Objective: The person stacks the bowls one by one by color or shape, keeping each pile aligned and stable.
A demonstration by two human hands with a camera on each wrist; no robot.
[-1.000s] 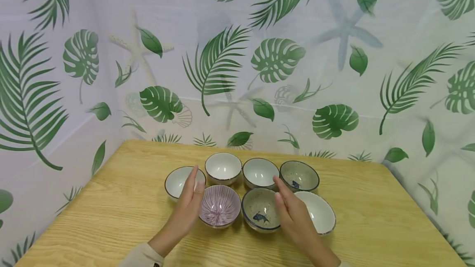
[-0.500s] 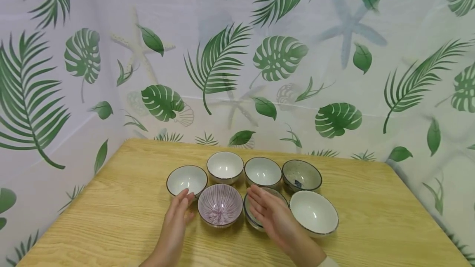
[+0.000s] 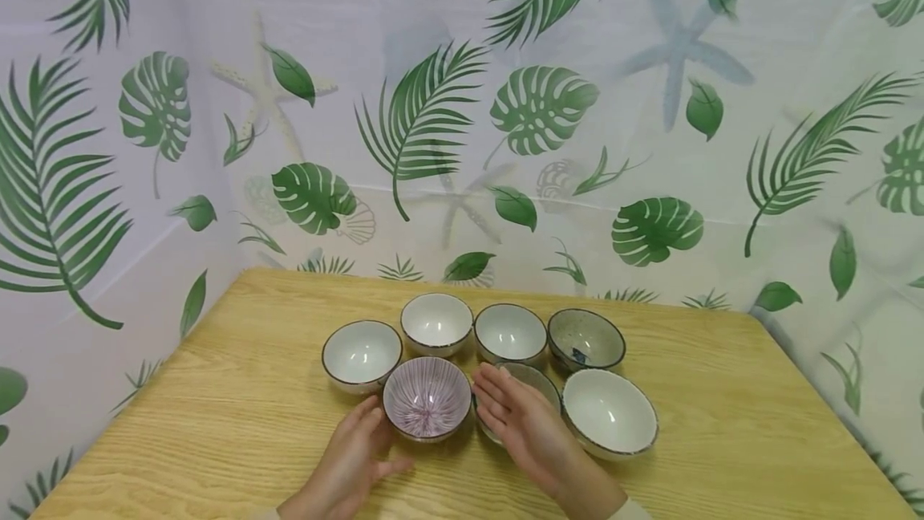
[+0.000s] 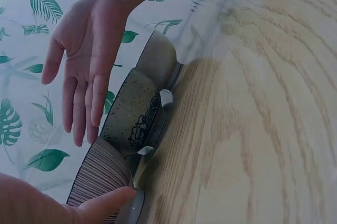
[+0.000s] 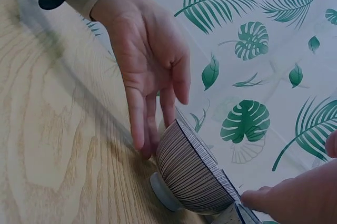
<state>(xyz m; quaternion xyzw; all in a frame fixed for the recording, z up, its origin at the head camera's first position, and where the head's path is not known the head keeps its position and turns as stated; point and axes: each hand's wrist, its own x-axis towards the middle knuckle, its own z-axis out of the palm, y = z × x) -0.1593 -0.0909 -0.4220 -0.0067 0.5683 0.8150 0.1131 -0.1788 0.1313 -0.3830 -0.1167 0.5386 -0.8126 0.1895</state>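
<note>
Head view: the purple-striped bowl (image 3: 427, 400) stood upright on the desk (image 3: 202, 408), with a white bowl (image 3: 362, 353) at its 10 o'clock and a speckled bowl (image 3: 540, 382), partly hidden, at its 3 o'clock. The left hand (image 3: 346, 456) lay at its 8 o'clock, the right hand (image 3: 530, 436) at its 4 o'clock; both hands' fingers were extended and gripped nothing. Round, the striped bowl showed no long axis; it lay at 3 o'clock from the left fingertips and 9 o'clock from the right, with neither hand clearly nearer.

Left wrist view: the striped wall appeared at 7 o'clock, the right palm at 10 o'clock; the left thumb crossed before the wall, contact uncertain.

Right wrist view: the left fingertips lay just beside the wall, at the striped bowl's 10 o'clock.
</note>
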